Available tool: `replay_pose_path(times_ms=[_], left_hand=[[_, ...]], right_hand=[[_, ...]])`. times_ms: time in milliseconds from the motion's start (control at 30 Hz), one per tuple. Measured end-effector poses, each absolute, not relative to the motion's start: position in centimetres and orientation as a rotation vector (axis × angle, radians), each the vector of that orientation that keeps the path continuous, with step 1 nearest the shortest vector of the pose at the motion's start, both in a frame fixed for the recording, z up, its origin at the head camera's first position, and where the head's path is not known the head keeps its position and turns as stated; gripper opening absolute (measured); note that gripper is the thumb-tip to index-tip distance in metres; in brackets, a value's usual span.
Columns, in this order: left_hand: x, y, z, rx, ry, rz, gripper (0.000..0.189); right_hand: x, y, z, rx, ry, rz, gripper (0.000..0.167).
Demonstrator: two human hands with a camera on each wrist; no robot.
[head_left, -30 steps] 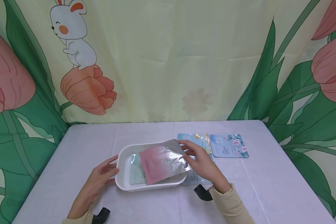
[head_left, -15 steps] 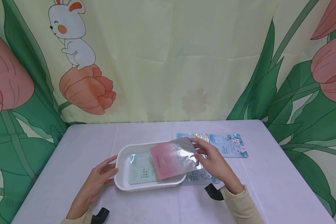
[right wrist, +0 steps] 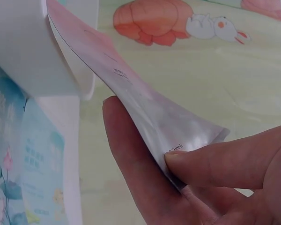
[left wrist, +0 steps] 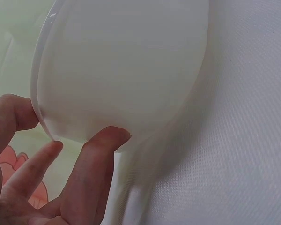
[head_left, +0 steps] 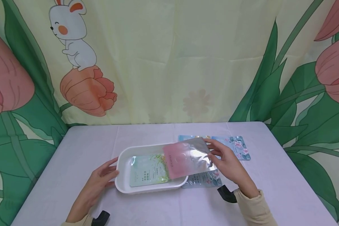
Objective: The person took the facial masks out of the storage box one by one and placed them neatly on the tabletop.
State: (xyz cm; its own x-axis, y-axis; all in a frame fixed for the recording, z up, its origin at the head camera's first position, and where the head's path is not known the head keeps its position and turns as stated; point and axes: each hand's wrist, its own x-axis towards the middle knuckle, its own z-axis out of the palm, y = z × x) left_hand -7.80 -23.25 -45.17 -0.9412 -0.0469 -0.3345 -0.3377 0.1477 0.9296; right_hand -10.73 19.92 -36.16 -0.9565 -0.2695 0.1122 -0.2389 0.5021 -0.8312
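My right hand pinches a pink and silver foil sheet mask packet by its silver end, tilted above the right end of a white tray. In the right wrist view the thumb lies on the printed face of the foil, with fingers behind. My left hand holds the tray's left end, fingertips at the rim and wall in the left wrist view. A green sheet mask packet lies flat inside the tray, its right edge overlapped by the pink one.
Right of the tray, several blue sheet mask packets lie on the white tablecloth: a flowered one at the back, one behind the pink packet, and another partly under the tray's edge. A printed curtain hangs behind.
My right hand has moved right with the pink packet, from over the tray's middle to its right end, uncovering most of the green packet. My left hand stays at the tray.
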Motion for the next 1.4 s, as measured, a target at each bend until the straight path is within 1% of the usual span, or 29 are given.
replay_pose_path(times_ms=[300,500,1400], left_hand=[[-7.8,-23.3,-45.2,-0.357,2.178,1.904,0.064],[-7.8,-23.3,-45.4,-0.357,2.177,1.904,0.064],[-7.9,-23.4,-45.3,-0.353,2.197,1.882,0.065]], right_hand=[[-10.8,21.8,-35.6,-0.431,2.719,-1.481,0.053],[-10.9,22.9,-35.3,-0.363,2.736,-1.447,0.056],[-10.3,26.5,-34.2,-0.222,2.782,-1.368,0.060]])
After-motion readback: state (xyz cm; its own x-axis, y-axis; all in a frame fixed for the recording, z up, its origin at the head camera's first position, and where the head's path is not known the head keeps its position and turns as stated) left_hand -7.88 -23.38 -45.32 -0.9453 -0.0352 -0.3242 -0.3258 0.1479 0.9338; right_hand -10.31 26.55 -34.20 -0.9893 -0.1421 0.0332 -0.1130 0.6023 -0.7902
